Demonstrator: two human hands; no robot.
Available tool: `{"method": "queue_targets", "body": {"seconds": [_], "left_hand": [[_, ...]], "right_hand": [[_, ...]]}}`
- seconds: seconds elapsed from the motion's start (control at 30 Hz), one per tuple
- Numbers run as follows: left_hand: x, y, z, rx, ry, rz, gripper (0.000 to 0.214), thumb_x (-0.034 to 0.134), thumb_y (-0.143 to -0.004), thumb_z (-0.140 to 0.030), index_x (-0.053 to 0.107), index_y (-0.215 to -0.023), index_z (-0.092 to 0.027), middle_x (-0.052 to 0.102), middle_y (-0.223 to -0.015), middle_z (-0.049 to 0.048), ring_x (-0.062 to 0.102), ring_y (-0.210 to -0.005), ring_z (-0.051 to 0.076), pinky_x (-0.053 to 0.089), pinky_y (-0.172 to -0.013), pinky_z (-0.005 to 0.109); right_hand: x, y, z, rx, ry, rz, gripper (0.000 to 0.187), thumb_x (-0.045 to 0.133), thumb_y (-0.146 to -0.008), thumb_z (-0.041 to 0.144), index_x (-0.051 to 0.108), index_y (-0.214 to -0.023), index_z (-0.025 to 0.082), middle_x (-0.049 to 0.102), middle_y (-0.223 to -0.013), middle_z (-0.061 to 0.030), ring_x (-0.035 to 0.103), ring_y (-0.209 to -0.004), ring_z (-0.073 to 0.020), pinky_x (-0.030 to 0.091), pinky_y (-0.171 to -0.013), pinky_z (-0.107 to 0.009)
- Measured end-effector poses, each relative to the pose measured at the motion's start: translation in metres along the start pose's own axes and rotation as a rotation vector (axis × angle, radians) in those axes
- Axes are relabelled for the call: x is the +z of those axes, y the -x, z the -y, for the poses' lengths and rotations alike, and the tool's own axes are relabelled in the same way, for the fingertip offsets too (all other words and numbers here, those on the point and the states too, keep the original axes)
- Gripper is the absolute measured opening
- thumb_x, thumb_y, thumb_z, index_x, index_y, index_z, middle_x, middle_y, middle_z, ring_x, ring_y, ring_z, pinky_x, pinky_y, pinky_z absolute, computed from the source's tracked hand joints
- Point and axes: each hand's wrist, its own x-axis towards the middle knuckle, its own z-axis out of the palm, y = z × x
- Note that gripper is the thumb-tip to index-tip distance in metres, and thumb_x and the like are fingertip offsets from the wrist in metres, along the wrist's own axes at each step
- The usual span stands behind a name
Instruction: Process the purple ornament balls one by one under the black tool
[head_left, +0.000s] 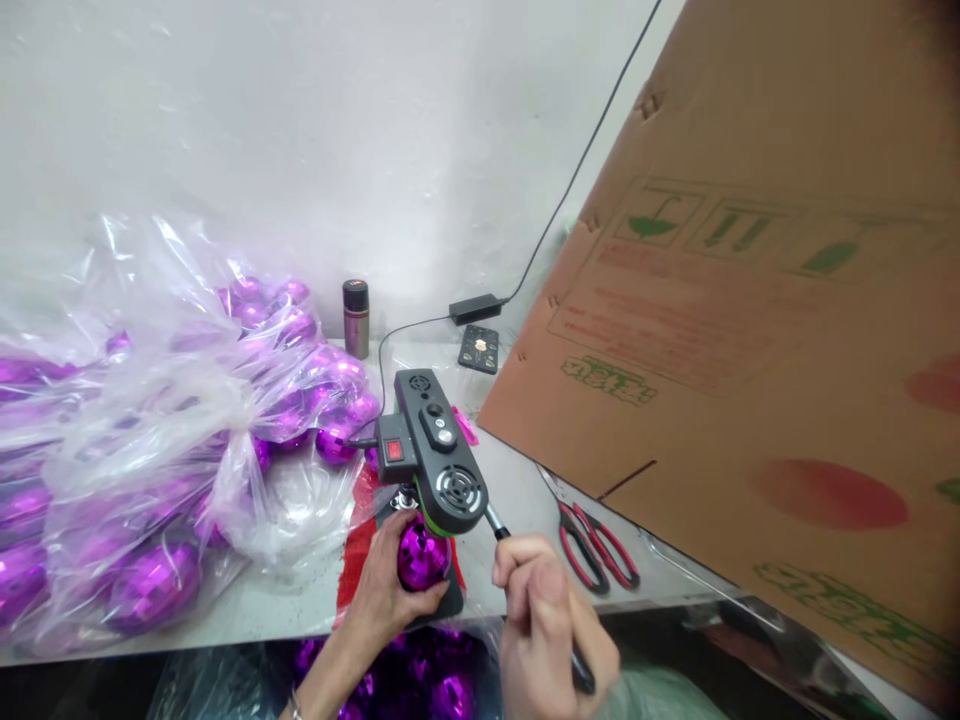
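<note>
My left hand point(384, 590) is closed around a shiny purple mirrored ball point(422, 558), with the thumb at its lower right side. Directly over the ball stands a black bench device point(439, 455) with round grilles, a red switch and a green edge; it hides the ball's top. A lever handle point(583, 675) with a black grip runs out from the device's right side, and my right hand point(551, 615) is wrapped round it. Under the device lies a red cloth point(352, 560), partly covered by my left hand and the dark base.
Clear plastic bags point(142, 430) of purple balls fill the left side. Red-handled scissors point(596, 545) lie right of the device. A large cardboard box point(720, 330) leans over the right side. Behind stand a small bottle point(356, 320) and a power adapter point(476, 308). More purple balls point(450, 690) sit below the table edge.
</note>
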Motion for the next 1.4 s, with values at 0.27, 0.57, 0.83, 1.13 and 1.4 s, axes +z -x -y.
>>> {"method": "queue_targets", "body": {"seconds": [0.27,0.57,0.83,1.13,1.4], "left_hand": [[0.001,-0.001,-0.003,0.035,-0.013,-0.018,0.082,0.09,-0.064,-0.029,0.061,-0.14,-0.02,0.074,-0.135,0.0163,0.072,-0.125,0.041,0.057,-0.111,0.064],[0.001,-0.001,-0.006,0.029,-0.01,-0.016,0.083,0.089,-0.063,-0.028,0.061,-0.14,-0.019,0.074,-0.135,0.0169,0.073,-0.124,0.041,0.058,-0.111,0.063],[0.0,-0.001,-0.008,-0.01,0.007,0.002,0.082,0.089,-0.063,-0.027,0.062,-0.14,-0.021,0.075,-0.133,0.0152,0.073,-0.122,0.04,0.058,-0.111,0.062],[0.004,-0.001,-0.006,0.015,0.004,-0.018,0.081,0.087,-0.063,-0.026,0.061,-0.14,-0.019,0.073,-0.134,0.0165,0.072,-0.124,0.041,0.057,-0.111,0.063],[0.007,-0.001,-0.003,0.007,0.009,-0.024,0.082,0.086,-0.062,-0.025,0.061,-0.14,-0.019,0.072,-0.134,0.0167,0.071,-0.125,0.042,0.056,-0.112,0.064]], "right_hand": [[0.007,0.001,-0.005,-0.04,-0.008,-0.058,0.054,0.055,-0.111,0.029,0.046,-0.059,0.02,0.041,-0.054,0.0051,0.049,-0.051,-0.0106,0.031,-0.048,-0.026],[0.004,0.009,-0.009,0.033,-0.009,-0.081,0.057,0.055,-0.111,0.035,0.043,-0.058,0.021,0.041,-0.055,0.0051,0.047,-0.051,-0.0104,0.029,-0.046,-0.026],[0.001,0.01,-0.011,0.041,0.033,-0.064,0.059,0.054,-0.111,0.037,0.043,-0.055,0.021,0.048,-0.055,0.0041,0.049,-0.049,-0.0099,0.033,-0.047,-0.027],[0.0,0.009,-0.013,-0.002,0.034,-0.029,0.059,0.052,-0.112,0.036,0.043,-0.056,0.021,0.049,-0.057,0.0046,0.048,-0.051,-0.0089,0.034,-0.048,-0.026],[0.003,0.005,-0.011,-0.038,0.018,-0.019,0.059,0.051,-0.114,0.034,0.041,-0.057,0.02,0.042,-0.056,0.0055,0.047,-0.052,-0.0087,0.033,-0.048,-0.026]]}}
